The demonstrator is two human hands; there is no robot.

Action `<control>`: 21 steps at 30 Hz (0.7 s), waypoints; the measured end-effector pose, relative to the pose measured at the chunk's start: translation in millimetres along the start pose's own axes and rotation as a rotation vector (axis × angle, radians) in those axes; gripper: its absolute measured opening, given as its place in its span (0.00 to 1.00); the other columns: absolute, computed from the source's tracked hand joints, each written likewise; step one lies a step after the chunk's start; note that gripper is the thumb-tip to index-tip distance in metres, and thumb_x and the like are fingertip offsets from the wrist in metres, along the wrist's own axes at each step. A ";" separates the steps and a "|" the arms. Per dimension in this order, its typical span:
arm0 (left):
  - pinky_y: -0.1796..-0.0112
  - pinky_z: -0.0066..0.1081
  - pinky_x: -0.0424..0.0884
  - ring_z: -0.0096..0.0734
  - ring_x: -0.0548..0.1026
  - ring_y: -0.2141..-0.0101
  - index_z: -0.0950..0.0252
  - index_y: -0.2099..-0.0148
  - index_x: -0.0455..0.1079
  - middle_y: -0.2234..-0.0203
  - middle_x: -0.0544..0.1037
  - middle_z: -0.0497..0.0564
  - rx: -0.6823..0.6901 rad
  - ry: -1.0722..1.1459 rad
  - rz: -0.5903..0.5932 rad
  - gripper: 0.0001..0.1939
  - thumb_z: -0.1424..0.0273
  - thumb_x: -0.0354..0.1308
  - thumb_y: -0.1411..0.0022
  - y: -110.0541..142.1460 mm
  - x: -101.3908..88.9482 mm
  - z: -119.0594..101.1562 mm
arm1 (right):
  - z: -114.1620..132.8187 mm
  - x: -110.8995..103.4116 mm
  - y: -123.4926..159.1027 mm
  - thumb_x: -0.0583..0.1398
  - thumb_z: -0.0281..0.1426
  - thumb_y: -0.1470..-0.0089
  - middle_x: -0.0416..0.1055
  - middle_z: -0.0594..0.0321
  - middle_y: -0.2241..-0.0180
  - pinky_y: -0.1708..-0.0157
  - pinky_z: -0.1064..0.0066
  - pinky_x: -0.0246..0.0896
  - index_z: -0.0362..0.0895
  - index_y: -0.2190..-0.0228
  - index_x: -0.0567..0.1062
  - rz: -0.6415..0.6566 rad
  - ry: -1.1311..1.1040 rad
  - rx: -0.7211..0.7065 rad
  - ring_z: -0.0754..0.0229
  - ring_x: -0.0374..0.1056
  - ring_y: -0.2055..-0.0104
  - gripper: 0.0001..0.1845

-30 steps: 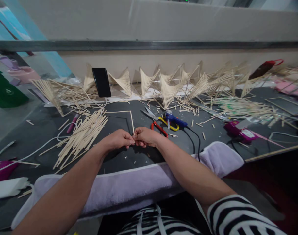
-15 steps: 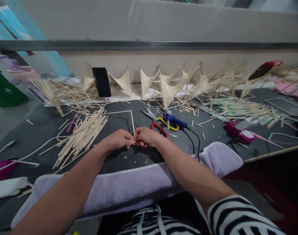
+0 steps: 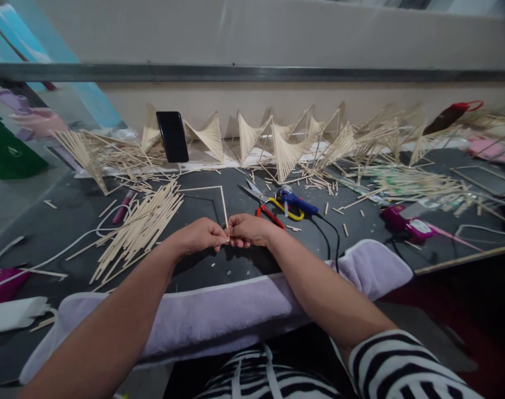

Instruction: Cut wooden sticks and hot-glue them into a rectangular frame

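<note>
Where left hand (image 3: 202, 234) meets right hand (image 3: 249, 230): fingertips together or nearly so, just above the counter (image 3: 369, 230), near side, centre
Left fingers: thumb and index pinched closed at the near end of the stick frame (image 3: 223, 206); exact contact too small to tell
Right fingers: closed on that same near end, rest curled under
Frame layout: two thin pale sticks meeting at a far corner, one running near into the fingers, one running left to the stick pile (image 3: 140, 230)
Pile: loose, roughly parallel, left of the frame
Scissors (image 3: 266, 199): far of the right hand, blades parted, red and yellow handles
Blue tool (image 3: 297, 203): just beside the yellow handle
Phone (image 3: 172, 137): propped up, far side, left of centre
Twisted stick shapes (image 3: 286, 155): row along the far side
Lilac towel (image 3: 236, 310): along the near edge, beneath the forearms
</note>
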State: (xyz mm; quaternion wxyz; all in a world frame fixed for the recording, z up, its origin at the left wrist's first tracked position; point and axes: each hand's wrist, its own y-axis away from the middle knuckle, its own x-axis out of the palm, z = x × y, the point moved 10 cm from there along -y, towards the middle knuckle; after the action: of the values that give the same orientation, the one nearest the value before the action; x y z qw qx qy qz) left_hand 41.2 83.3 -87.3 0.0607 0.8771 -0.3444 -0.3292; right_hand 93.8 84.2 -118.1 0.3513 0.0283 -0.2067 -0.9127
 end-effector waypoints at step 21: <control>0.83 0.23 0.55 0.19 0.61 0.85 0.70 0.61 0.73 0.78 0.74 0.51 -0.054 0.101 0.113 0.20 0.59 0.57 0.50 10.1 2.6 1.1 | 7.8 5.1 0.6 0.58 0.29 0.51 0.67 0.69 0.85 0.90 0.84 0.48 0.40 0.77 0.64 0.125 -0.118 -0.078 0.73 0.56 0.88 0.08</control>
State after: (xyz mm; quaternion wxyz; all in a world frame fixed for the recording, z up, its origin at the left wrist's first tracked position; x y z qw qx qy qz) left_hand 36.3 74.1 -86.1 0.1200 0.8697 -0.3810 -0.2900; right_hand 88.9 83.2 -110.3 0.3957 -0.0522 -0.1925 -0.8965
